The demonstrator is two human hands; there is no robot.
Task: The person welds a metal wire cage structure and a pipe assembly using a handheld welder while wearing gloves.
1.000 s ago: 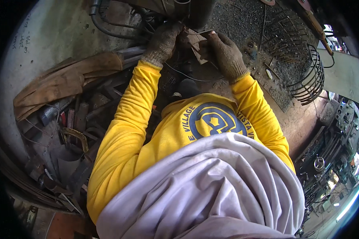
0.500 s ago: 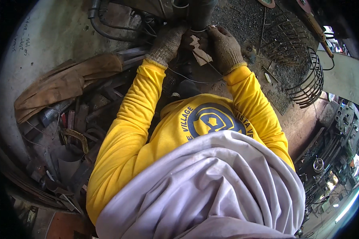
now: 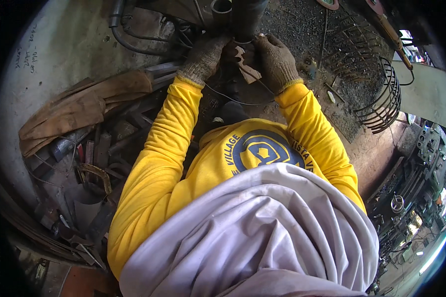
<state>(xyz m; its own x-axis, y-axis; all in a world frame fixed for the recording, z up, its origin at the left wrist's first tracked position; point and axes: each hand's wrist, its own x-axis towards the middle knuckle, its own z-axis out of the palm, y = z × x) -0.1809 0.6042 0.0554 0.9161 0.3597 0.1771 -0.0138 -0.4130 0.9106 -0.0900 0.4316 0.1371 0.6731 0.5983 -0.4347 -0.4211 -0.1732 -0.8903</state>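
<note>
My left hand [image 3: 203, 57], in a dirty knit work glove, is at the top middle beside the base of a dark grey cylinder [image 3: 247, 20]. Its fingers curl out of sight next to that base. My right hand [image 3: 277, 58], gloved too, has its thumb and fingers closed at the cylinder's right side, by a small pale bit [image 3: 261, 35] too small to name. A bright curved rim [image 3: 244, 41] shows at the cylinder's lower end, between my hands. Below it is a tan, jagged-edged flat piece [image 3: 250, 74]; I cannot tell what it is made of.
An open pipe end [image 3: 221, 6] stands left of the cylinder. A brown cloth [image 3: 84, 106] lies over scrap metal at left. Right of my hands are dark grit [image 3: 302, 29] and a curved bar cage [image 3: 381, 104]. A thin cable [image 3: 238, 101] crosses below my hands.
Both hands have shifted slightly left and toward me, and the dark cylinder has moved a little left. The open pipe end shows more. Each hand keeps much the same pose.
</note>
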